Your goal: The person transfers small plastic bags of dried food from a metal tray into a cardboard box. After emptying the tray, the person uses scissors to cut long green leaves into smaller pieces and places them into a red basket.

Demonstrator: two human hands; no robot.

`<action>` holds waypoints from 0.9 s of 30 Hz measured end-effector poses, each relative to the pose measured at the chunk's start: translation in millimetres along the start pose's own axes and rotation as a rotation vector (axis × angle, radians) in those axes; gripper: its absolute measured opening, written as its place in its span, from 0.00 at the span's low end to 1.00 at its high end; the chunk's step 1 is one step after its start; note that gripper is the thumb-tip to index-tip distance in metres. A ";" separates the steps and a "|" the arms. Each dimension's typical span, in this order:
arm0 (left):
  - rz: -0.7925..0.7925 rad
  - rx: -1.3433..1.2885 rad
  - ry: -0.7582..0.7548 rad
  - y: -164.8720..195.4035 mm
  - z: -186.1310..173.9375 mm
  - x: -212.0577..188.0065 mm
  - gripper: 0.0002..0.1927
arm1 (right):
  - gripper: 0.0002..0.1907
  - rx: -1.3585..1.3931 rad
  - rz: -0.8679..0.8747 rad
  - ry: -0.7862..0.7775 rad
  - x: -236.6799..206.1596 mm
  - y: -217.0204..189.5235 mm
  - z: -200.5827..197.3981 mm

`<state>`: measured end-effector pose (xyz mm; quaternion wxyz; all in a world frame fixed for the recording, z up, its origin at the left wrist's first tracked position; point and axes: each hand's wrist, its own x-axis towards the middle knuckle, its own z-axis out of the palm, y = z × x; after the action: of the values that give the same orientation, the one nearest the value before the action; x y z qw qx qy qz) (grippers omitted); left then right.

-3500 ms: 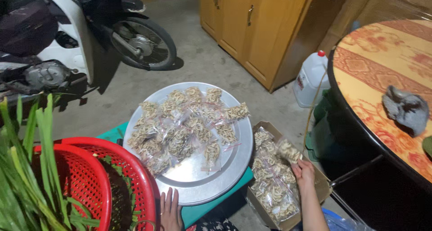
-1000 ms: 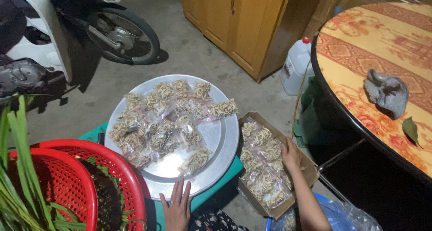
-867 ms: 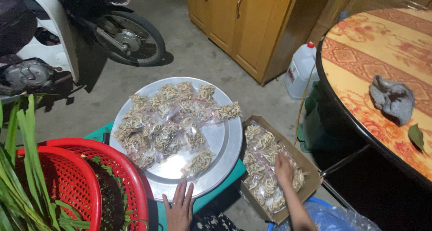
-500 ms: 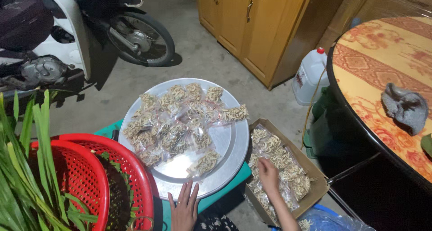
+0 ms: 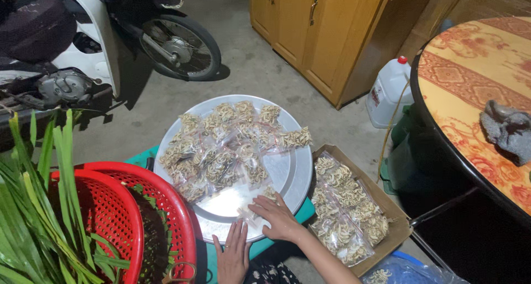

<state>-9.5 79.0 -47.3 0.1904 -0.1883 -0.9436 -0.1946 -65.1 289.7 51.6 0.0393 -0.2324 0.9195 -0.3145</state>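
A round metal tray (image 5: 287, 170) on a teal stool holds several clear bags of pale dried noodle-like pieces (image 5: 221, 151). My right hand (image 5: 279, 216) rests on one such small bag (image 5: 263, 198) at the tray's near edge, fingers spread over it. My left hand (image 5: 233, 256) lies flat against the tray's front rim, holding nothing. To the right, a cardboard box (image 5: 390, 212) on the floor contains more of the same bags (image 5: 343, 206).
Red plastic baskets (image 5: 138, 217) with long green leaves (image 5: 38, 217) stand at the left. A scooter (image 5: 83, 46) is parked behind. A wooden cabinet (image 5: 332, 29), a white jug (image 5: 390, 90) and a round table (image 5: 470, 96) with a grey cloth (image 5: 506, 129) sit on the right.
My right hand has moved from the cardboard box over to the tray's near edge, bringing a bag with it. My left hand stays at the tray's front rim.
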 end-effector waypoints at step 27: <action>-0.460 -0.322 -0.022 15.9 -58.9 43.0 0.19 | 0.23 0.543 0.091 0.563 -8.6 -1.3 15.7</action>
<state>-22.7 78.8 26.1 0.0986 0.0010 -0.9206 -0.3779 -53.5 283.9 39.1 -0.1404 -0.0772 0.7871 -0.5956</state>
